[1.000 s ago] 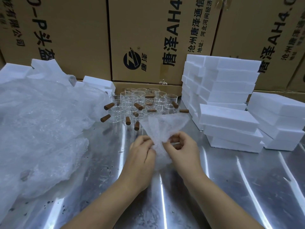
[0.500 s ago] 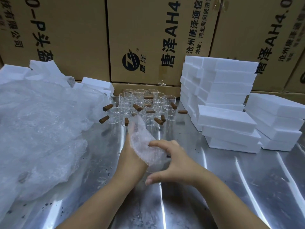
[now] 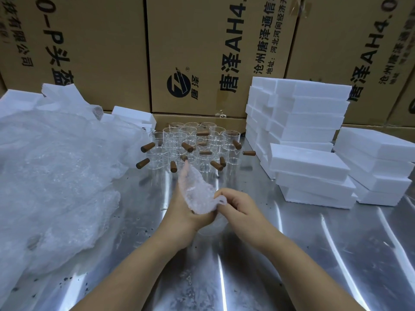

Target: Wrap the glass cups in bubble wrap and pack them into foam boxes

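The left hand (image 3: 186,213) is cradling a bubble wrap sheet (image 3: 196,194), its fingers showing pink through the film and its thumb pinning the lower edge, while the right hand (image 3: 239,208), just beside it, is pinching the sheet's near corner between thumb and fingertips. Wrapping looks to be at an early stage. Beyond both hands a cluster of glass cups (image 3: 195,142) with brown handles is standing bare on the steel table (image 3: 292,254), and beyond the right hand the stacked foam boxes (image 3: 310,131) are all sitting closed. A heap of bubble wrap (image 3: 51,176) is lying off past the left hand. Whether a cup is already inside the sheet is hard to tell: only a faint clear shape is showing under the palms. No packed cup is showing anywhere, and the heap is running out of view.
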